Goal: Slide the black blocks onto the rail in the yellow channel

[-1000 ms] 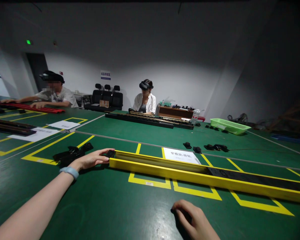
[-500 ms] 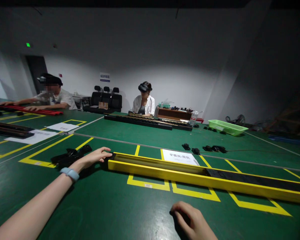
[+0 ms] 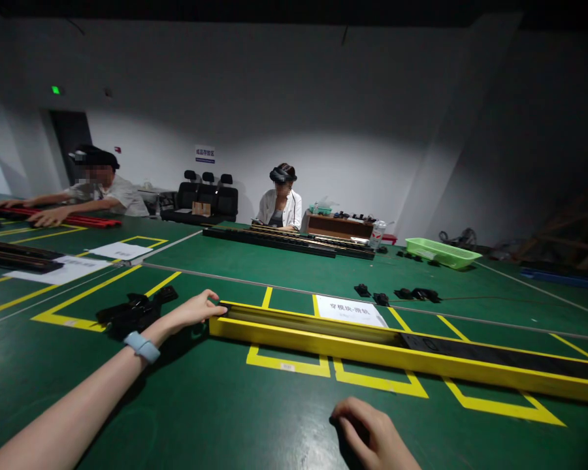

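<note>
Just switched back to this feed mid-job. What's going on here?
The person's left hand is at the near-left end of a long yellow channel, fingertips at a dark piece inside that end. Farther right, a black strip lies in the channel. The right hand is loosely curled over the green table, apart from the channel; whether it holds anything is unclear. Black parts lie beside the left wrist. Across the table, a co-worker's hands are at red rails.
</note>
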A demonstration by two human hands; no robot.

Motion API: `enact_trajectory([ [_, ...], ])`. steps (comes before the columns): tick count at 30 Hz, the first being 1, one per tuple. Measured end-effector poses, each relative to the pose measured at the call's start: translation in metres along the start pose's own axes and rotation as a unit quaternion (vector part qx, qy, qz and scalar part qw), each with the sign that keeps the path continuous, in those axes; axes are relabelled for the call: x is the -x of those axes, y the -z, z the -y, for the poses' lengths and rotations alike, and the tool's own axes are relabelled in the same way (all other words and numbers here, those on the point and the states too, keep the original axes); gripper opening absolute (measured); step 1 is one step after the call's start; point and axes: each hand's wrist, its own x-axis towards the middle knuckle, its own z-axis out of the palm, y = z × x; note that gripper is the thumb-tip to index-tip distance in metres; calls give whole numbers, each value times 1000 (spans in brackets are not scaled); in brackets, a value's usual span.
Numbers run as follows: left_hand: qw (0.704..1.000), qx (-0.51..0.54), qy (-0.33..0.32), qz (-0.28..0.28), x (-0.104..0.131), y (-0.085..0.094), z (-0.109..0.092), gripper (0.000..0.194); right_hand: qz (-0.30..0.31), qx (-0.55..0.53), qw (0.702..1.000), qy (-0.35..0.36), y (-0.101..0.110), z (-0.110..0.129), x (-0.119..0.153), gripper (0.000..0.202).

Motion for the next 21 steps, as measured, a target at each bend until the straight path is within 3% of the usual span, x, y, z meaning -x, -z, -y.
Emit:
enact_trajectory([
  [7, 995, -86, -23, -43, -2, -11, -4, 65, -1, -2, 1000, -1, -1, -1, 0, 24],
  [14, 987, -139, -52, -60, 11, -20, -22, 53, -8, 4, 1000, 3, -3, -4, 0, 23],
  [21, 955, -264, -112, -82, 24, -24, -33, 34, -10, 3, 1000, 9, -1, -1, 0, 24],
])
